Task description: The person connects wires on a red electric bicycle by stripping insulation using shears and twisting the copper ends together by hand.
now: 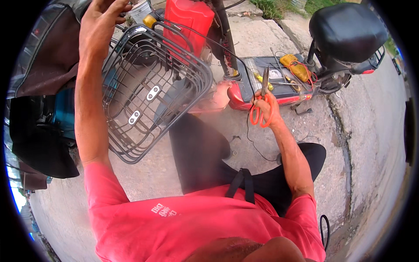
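Note:
Raised at the upper left, my left hand (101, 17) has its fingers loosely bent and apart beyond the basket's far corner. Part of it is cut off by the picture's edge, and I see nothing in it. My right hand (267, 108) is closed around the orange handles of a pair of scissors (265, 81), whose blades point up and away from me. Behind the blades, a yellow-handled screwdriver (269, 85) lies on the scooter's dark footboard (248, 66). A thin black cable (248, 131) hangs down just left of the scissors.
A dark wire basket (153, 93) fills the space between my arms, before a red front panel (187, 22). On the footboard lies a yellow multimeter (294, 67) with leads and several small tools. A black seat (347, 32) stands at right; another covered vehicle (48, 52) at left.

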{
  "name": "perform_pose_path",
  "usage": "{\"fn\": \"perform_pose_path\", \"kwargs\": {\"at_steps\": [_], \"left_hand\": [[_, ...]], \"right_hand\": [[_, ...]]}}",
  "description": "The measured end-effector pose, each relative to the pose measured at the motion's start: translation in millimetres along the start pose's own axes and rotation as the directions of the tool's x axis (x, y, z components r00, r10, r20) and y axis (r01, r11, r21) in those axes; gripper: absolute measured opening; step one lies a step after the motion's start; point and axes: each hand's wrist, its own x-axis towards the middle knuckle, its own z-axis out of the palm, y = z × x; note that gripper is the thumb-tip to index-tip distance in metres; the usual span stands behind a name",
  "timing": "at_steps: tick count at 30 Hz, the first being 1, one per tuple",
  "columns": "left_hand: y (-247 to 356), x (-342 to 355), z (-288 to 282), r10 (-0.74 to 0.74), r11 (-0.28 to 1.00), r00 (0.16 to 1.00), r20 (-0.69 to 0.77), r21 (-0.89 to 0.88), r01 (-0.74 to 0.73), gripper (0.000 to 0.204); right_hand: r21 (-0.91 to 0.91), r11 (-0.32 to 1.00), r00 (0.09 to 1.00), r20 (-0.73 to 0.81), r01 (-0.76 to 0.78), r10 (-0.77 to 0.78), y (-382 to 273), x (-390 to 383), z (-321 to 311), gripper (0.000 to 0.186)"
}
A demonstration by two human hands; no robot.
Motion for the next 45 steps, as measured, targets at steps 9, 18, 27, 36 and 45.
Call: {"fn": "perform_pose_path", "kwargs": {"at_steps": [9,18,27,36,45], "left_hand": [[47,-154,71,0.397,0.865,0.45,0.8,-0.162,-0.475,0.036],[21,-189,141,0.313,0.828,0.431,0.847,-0.021,-0.56,0.061],[27,-210,157,0.166,0.561,0.322,0.932,0.179,-0.808,0.028],[16,-260,185,-0.102,0.861,0.735,0.67,0.43,-0.272,0.014],[-53,-243,253,-0.155,0.971,0.847,0.508,0.237,0.035,0.017]], "right_hand": [[-0.144,0.98,0.978,0.14,-0.134,0.154,-2,-34,-12,0.017],[-0.214,0.967,0.931,0.307,-0.136,0.198,-28,-59,-14,0.018],[-0.012,0.994,0.887,0.45,-0.11,0.104,-51,-72,1,0.023],[-0.356,0.924,0.989,-0.005,0.138,-0.15,-88,-75,-58,0.033],[-0.057,0.944,0.945,-0.003,-0.325,0.326,-83,-107,-80,0.051]]}}
